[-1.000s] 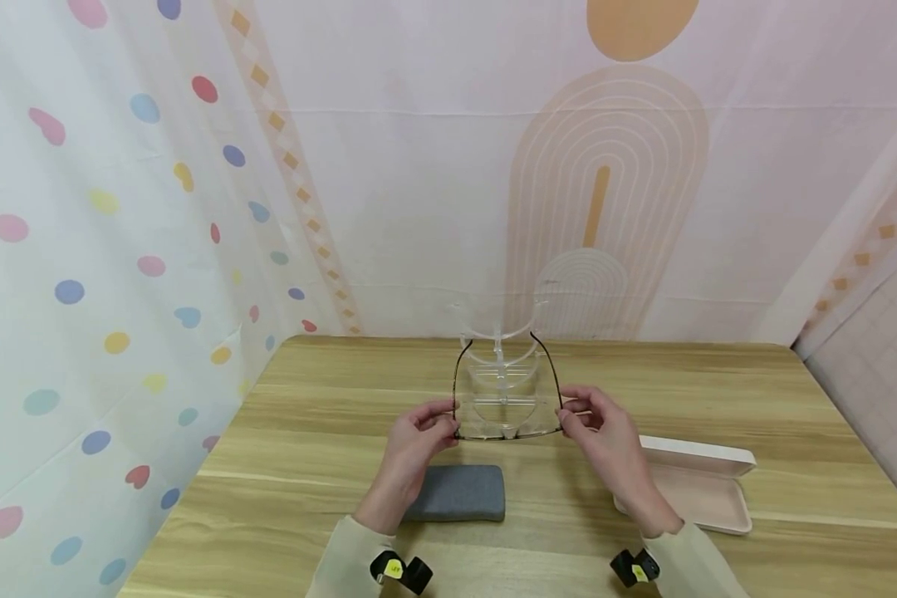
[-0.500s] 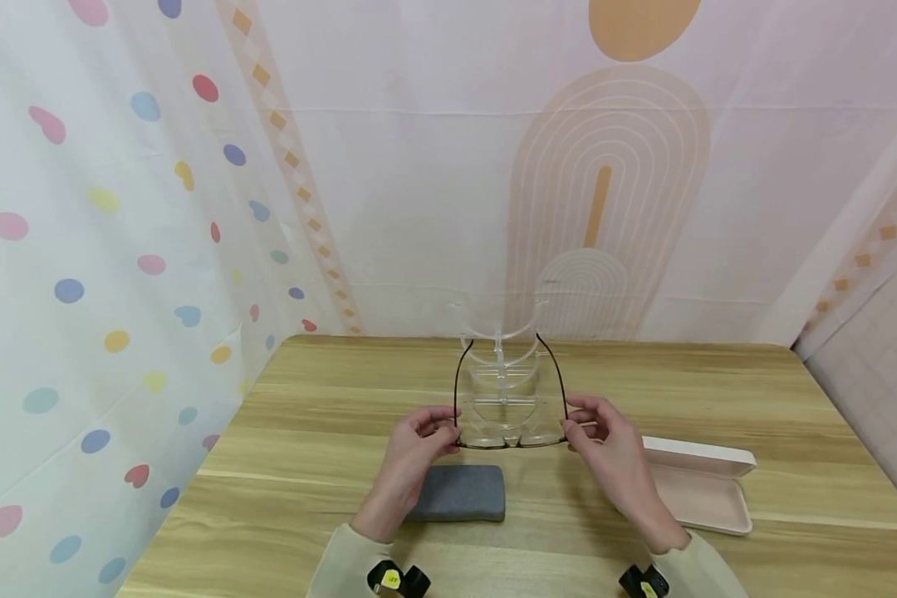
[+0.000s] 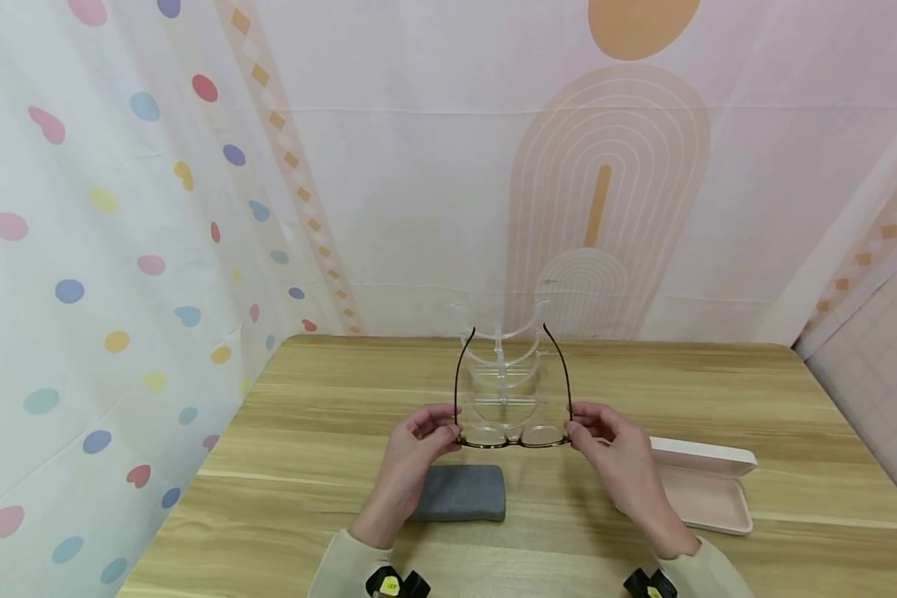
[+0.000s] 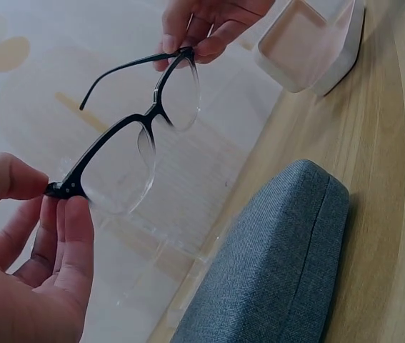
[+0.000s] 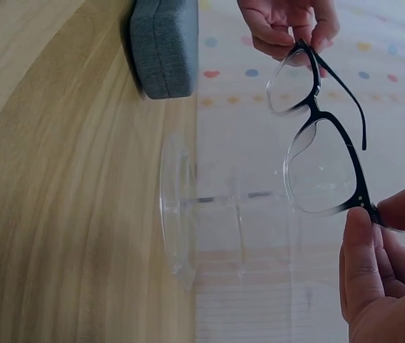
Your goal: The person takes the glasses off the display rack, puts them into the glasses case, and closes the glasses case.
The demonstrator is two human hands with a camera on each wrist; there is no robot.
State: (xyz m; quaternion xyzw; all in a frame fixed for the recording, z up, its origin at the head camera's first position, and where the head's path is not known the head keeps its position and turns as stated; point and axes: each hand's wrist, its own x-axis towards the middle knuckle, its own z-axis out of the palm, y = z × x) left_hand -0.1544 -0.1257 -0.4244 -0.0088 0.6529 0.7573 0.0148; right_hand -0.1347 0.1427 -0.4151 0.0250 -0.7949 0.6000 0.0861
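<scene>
A pair of eyeglasses (image 3: 513, 443) with a dark upper frame and clear lower rims is held up above the table, its temples unfolded and pointing away. My left hand (image 3: 416, 453) pinches its left hinge corner between thumb and fingers. At the opposite corner my right hand (image 3: 619, 458) pinches the frame the same way, as the right wrist view also shows. Behind the glasses stands a clear tiered eyeglass display stand (image 3: 502, 374), partly seen through the lenses. Below and close to my left hand lies a closed grey fabric glasses case (image 3: 463, 493).
An open white glasses case (image 3: 706, 498) with a pinkish inside rests on the wooden table (image 3: 329, 399), beyond my right wrist. A patterned curtain (image 3: 419, 166) hangs behind the table's far edge, and a dotted one (image 3: 105, 332) hangs at the left.
The eyeglasses have come slightly nearer to me and tilted, so the lenses show more. Their temples have spread a little wider as my right hand shifted slightly right.
</scene>
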